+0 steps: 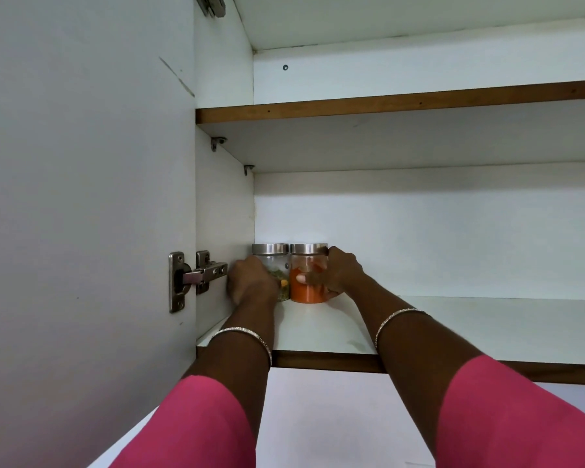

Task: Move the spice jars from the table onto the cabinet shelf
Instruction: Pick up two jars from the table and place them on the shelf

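The 2 spice jars stood upright side by side, touching or nearly so, at the far left of the lower cabinet shelf (pixel 453 329), close to its side wall: the green-spice jar (pixel 282 282) on the left, the orange-spice jar (pixel 309 293) on its right. Both looked like clear glass under brushed metal lids, so they were probably stiff, smooth, rather slippery, and breakable if knocked together or tipped off the near edge. Partly filled, they seemed light enough for 1 hand each. The safest hold appeared to be around the straight body below the lid, not by the lid, which might turn loose. The left hand (pixel 250 282) was curled around the left side of the green-spice jar, its fingertips hidden behind the glass. The right hand (pixel 340 275) wrapped the orange-spice jar, thumb across the near face, fingers round the right side up to the lid. Both hands were grasping, neither released. The door hinge (pixel 196 278) sat just left of the left hand.
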The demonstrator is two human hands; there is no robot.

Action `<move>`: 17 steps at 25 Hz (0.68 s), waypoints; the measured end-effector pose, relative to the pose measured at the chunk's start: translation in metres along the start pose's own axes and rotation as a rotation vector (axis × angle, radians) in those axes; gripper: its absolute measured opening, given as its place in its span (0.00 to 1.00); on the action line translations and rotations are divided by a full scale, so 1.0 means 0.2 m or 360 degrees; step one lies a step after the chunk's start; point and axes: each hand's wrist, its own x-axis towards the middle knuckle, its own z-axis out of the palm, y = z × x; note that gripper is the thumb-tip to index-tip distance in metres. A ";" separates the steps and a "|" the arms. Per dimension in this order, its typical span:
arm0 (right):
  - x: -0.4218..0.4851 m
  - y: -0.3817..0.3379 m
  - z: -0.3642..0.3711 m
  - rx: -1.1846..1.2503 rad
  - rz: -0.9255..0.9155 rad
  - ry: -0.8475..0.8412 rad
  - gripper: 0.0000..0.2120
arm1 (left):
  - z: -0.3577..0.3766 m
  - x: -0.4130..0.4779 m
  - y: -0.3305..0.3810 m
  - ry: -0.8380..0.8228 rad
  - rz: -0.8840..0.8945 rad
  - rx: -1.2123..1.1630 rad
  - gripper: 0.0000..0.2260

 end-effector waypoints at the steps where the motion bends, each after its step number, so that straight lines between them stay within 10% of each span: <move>1: -0.01 -0.01 0.00 -0.0045 -0.0020 0.0014 0.37 | 0.00 0.00 0.00 0.0004 0.0004 0.0019 0.15; 17: -0.65 -0.05 -0.30 -0.0102 0.0097 0.0236 0.11 | -0.33 -0.56 -0.02 0.0054 0.0225 -0.0262 0.11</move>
